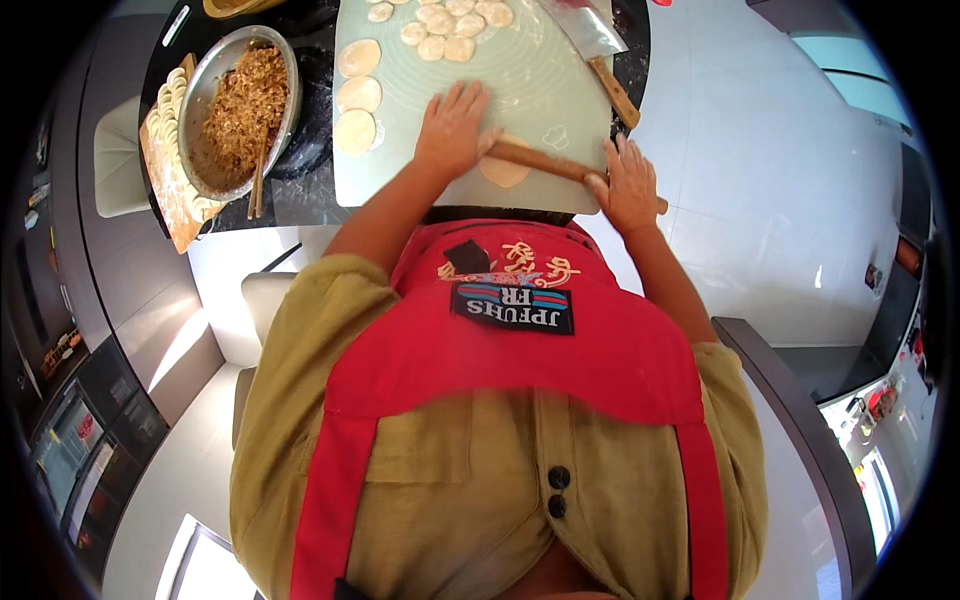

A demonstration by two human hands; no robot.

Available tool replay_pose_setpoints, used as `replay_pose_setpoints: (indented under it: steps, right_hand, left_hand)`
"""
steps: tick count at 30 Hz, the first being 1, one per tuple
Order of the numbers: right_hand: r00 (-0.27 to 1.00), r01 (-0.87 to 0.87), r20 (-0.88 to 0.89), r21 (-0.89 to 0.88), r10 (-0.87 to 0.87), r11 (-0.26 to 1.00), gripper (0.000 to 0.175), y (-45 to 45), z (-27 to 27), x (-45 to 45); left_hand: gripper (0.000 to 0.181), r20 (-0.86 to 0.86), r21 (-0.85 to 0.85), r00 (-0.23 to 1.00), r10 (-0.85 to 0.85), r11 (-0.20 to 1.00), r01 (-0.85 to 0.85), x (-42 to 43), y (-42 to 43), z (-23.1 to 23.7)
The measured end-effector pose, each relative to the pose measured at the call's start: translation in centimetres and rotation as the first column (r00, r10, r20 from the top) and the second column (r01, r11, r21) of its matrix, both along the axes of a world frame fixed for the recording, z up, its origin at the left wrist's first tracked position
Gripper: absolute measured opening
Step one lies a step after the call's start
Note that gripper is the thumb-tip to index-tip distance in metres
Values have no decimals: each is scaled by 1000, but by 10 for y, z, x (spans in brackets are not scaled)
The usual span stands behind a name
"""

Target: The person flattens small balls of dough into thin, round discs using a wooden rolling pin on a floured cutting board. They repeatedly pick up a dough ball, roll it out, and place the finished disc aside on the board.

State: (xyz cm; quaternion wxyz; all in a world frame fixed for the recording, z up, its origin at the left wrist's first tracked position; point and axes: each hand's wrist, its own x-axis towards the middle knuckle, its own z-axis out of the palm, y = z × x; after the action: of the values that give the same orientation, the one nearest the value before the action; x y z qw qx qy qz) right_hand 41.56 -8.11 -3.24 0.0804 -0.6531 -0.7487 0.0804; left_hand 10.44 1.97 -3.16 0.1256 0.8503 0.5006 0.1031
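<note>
A wooden rolling pin [541, 160] lies slantwise over a round dough wrapper [504, 174] near the front edge of the pale green silicone mat [420, 184]. My left hand [454, 129] rests palm down over the pin's left end, fingers stretched forward, the thumb beside the wrapper; that end of the pin is hidden. On the right part of the pin lies my right hand [628, 184], its fingers extended and the pin's tip sticking out past it. Three rolled wrappers [358, 94] line the mat's left side. Several flattened dough pieces [442, 24] sit at the back.
A cleaver with a wooden handle [615, 94] lies at the mat's right edge. To the left, a metal bowl [291, 120] holds minced filling [247, 105] and chopsticks [258, 184]. Beside it, a floured wooden board [166, 191] carries several folded dumplings [166, 105].
</note>
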Motion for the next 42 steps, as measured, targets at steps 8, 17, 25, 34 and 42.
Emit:
replay_pose_setpoints:
  steps: [8, 17, 25, 34, 42]
  right_hand:
    - [993, -113, -25, -64, 111, 992, 73, -62, -2, -9]
    - [997, -71, -37, -25, 70, 997, 73, 16, -3, 5]
    - [984, -150, -100, -20, 147, 989, 64, -54, -10, -7]
    - [981, -110, -151, 55, 117, 992, 47, -78, 4, 37]
    - [933, 187, -310, -25, -186, 982, 50, -116, -13, 75]
  left_hand:
    - [68, -19, -140, 997, -81, 987, 78, -32, -72, 3]
    - [62, 10, 54, 995, 100, 993, -100, 14, 22, -7]
    - [58, -16, -73, 998, -55, 996, 54, -27, -72, 13]
    - [30, -64, -285, 991, -117, 954, 94, 42, -8, 12]
    - [20, -50, -427, 986, 157, 889, -163, 43, -11, -12]
